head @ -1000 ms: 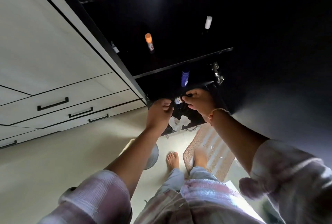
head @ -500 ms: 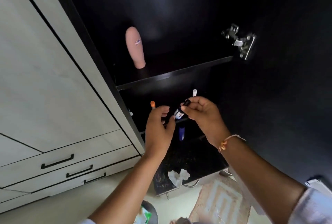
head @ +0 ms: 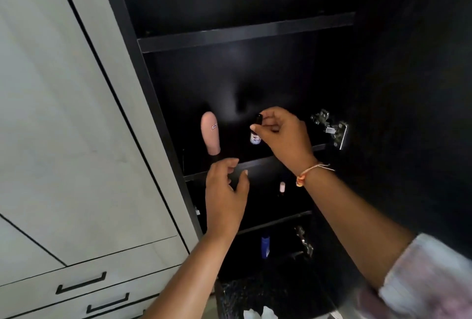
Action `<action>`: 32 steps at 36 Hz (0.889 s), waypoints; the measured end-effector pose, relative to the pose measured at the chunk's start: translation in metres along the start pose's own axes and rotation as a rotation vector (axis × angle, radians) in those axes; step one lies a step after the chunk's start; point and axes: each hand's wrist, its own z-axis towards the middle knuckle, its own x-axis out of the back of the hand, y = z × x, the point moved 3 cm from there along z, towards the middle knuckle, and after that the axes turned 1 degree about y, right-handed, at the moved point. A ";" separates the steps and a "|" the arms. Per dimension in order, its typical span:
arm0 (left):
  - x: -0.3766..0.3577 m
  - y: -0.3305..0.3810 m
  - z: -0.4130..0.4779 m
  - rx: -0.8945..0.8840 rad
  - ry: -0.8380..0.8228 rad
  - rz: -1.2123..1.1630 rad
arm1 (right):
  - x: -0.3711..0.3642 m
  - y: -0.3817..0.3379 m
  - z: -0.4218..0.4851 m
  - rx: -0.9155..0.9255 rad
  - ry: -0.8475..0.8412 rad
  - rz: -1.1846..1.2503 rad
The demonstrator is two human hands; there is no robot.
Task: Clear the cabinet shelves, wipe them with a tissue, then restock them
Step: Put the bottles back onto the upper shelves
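Restocking looks underway: my right hand (head: 278,132) pinches a small bottle (head: 255,134) at centre frame above the shelf (head: 258,162), left hand (head: 224,191) loosely open and empty below, so next I set it down upright.

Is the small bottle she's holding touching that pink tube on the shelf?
Apart. The head view shows a dark gap of cabinet between the small bottle, pinched by the right hand, and the pink tube standing to its left.
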 end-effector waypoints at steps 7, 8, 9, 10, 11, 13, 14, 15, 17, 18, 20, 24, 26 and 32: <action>0.000 0.001 0.005 0.020 0.016 0.002 | -0.007 0.014 0.034 -0.021 0.010 -0.138; 0.001 0.001 0.005 0.021 0.017 0.004 | -0.008 0.015 0.036 -0.023 0.011 -0.150; 0.001 0.001 0.005 0.022 0.017 0.005 | -0.009 0.017 0.038 -0.019 0.012 -0.166; 0.001 0.001 0.005 0.021 0.017 0.006 | -0.010 0.018 0.039 -0.011 0.013 -0.182; 0.001 0.001 0.005 0.020 0.020 0.007 | -0.010 0.019 0.040 -0.004 0.014 -0.195; 0.002 0.001 0.005 0.018 0.025 0.003 | -0.011 0.021 0.041 -0.001 0.011 -0.213; 0.003 0.001 0.005 0.020 0.026 0.000 | -0.012 0.022 0.042 -0.002 0.010 -0.222; 0.003 0.001 0.006 0.023 0.026 -0.001 | -0.012 0.023 0.042 -0.005 0.010 -0.232; 0.004 0.002 0.006 0.024 0.030 -0.001 | -0.013 0.024 0.043 -0.012 0.009 -0.252; 0.004 0.002 0.006 0.023 0.031 -0.002 | -0.013 0.025 0.043 -0.013 0.008 -0.260; 0.004 0.002 0.006 0.026 0.029 -0.007 | -0.015 0.028 0.043 -0.013 0.008 -0.269; 0.003 0.002 0.005 0.027 0.026 -0.005 | -0.017 0.034 0.043 -0.030 0.000 -0.281; 0.003 0.002 0.005 0.029 0.024 -0.003 | -0.018 0.036 0.043 -0.041 -0.007 -0.290; 0.001 -0.001 0.003 0.036 0.007 -0.012 | -0.017 0.036 0.040 -0.052 0.006 -0.296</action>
